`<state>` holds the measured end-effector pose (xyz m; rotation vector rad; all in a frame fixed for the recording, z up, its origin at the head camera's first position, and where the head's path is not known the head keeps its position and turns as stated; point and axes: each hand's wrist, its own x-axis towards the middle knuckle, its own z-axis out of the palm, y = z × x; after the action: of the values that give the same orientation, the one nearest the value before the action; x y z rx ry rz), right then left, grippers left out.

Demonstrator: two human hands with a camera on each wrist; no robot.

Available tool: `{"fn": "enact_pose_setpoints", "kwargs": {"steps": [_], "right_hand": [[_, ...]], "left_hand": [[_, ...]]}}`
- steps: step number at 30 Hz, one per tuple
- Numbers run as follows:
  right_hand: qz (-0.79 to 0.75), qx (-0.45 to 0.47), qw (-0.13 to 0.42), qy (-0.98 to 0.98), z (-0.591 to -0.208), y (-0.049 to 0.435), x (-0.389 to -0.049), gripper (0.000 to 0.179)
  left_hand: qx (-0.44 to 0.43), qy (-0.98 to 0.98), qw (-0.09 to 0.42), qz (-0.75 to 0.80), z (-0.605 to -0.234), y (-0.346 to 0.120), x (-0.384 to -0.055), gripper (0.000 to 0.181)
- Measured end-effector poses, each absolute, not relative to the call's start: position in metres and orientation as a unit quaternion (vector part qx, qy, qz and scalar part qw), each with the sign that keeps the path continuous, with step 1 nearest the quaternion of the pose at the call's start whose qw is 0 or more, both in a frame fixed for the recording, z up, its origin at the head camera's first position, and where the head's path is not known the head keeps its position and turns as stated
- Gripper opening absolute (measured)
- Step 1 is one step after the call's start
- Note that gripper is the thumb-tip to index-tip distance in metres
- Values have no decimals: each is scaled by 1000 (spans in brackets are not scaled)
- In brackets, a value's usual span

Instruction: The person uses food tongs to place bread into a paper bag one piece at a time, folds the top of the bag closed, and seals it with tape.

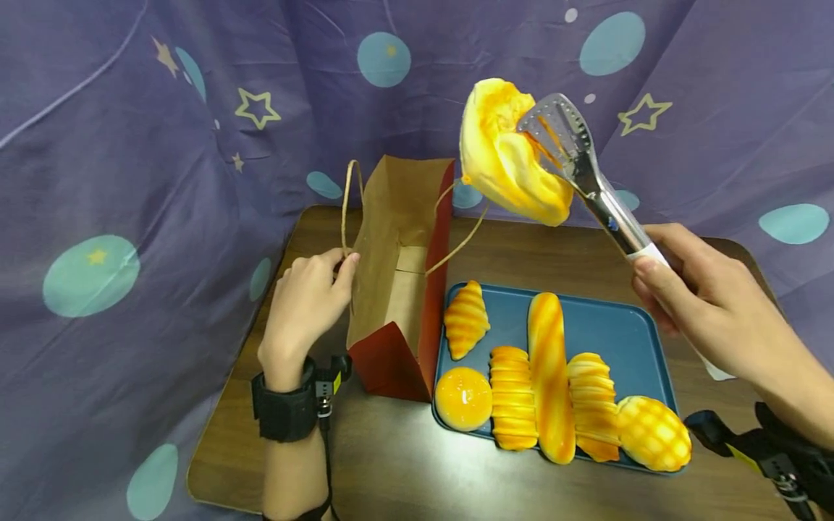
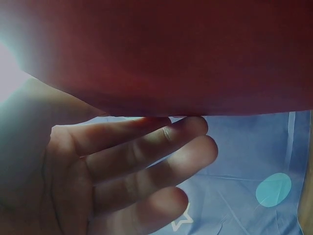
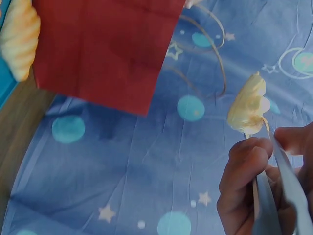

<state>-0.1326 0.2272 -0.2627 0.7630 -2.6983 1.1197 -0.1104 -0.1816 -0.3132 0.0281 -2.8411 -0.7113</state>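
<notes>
My right hand (image 1: pixel 704 289) grips metal tongs (image 1: pixel 619 210) by their handles. Between the tong ends, a curved, puffy yellow bread (image 1: pixel 502 159) is held in the air, above and to the right of an upright red paper bag (image 1: pixel 397 365). That bag's mouth is spread wide, with brown paper inside. My left hand (image 1: pixel 309 297) pinches the bag's left rim near a rope handle (image 1: pixel 348 195); in the left wrist view its other fingers (image 2: pixel 146 156) lie loosely bent below the red paper. The right wrist view shows the bread (image 3: pixel 248 105) at the tong ends.
Right of the bag, a blue tray (image 1: pixel 625 329) carries a croissant (image 1: pixel 466 320), a round glazed bun (image 1: pixel 463 398), a long loaf (image 1: pixel 551 376), two ridged rolls (image 1: pixel 512 398) and a crosshatched bun (image 1: pixel 654 433). Behind the wooden table (image 1: pixel 404 470) hangs a patterned purple-blue cloth (image 1: pixel 163 217).
</notes>
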Motion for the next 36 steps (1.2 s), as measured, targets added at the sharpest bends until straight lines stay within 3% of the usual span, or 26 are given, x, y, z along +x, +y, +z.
{"fn": "enact_pose_setpoints", "kwargs": {"steps": [10,21,27,36], "right_hand": [[436,343,-16,-832,-267,192,-132,22],[472,359,-110,-798,-289,161,-131,22],[541,340,-204,-742,-299,152,-127,19],[656,270,-345,-615,-314,142,-121,29]], "left_hand": [[9,-964,99,-248,-312,-181,-112,36],[10,-962,106,-252,-314,-181,-112,32],[3,-960,116,-255,-312,-180,-112,39],[3,-960,125,-250,-314,-181,-112,40]]}}
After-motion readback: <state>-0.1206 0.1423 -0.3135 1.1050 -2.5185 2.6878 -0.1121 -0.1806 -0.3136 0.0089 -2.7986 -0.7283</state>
